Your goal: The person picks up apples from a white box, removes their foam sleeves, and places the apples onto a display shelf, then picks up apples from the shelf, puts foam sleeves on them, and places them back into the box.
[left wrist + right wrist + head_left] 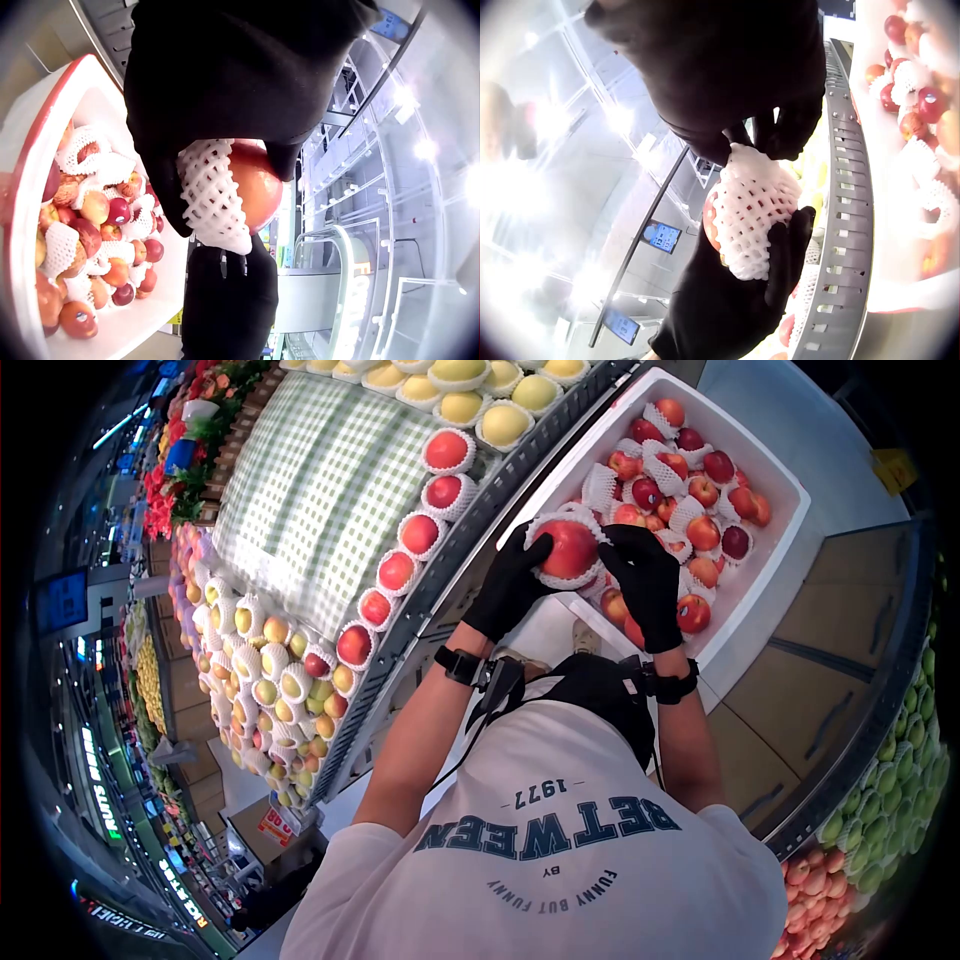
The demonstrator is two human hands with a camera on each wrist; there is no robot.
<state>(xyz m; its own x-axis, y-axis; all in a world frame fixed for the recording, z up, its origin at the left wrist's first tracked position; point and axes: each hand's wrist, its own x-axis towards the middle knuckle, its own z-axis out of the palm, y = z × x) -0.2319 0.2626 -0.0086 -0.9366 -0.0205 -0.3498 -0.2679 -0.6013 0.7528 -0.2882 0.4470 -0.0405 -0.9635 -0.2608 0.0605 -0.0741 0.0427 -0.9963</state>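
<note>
In the head view my black-gloved left hand (508, 588) holds a large red apple (570, 550) with its thumb over the near side. A white foam net sleeve (213, 196) wraps part of the apple, and red skin shows beyond the mesh in the left wrist view. My right hand (648, 582), gloved too, pinches the edge of the sleeve at the apple's right side. From the right wrist, the left hand (724, 300) cups the fruit from below while the right fingertips (739, 135) pull the sleeve's edge to a point.
A white foam box (790, 550) of loose apples and foam sleeves lies beyond my hands. To the left, a grey slatted rail (430, 575) edges a display with a row of sleeved apples (397, 571) beside a green checked cloth (325, 490). Yellow fruit (505, 423) stands at the top.
</note>
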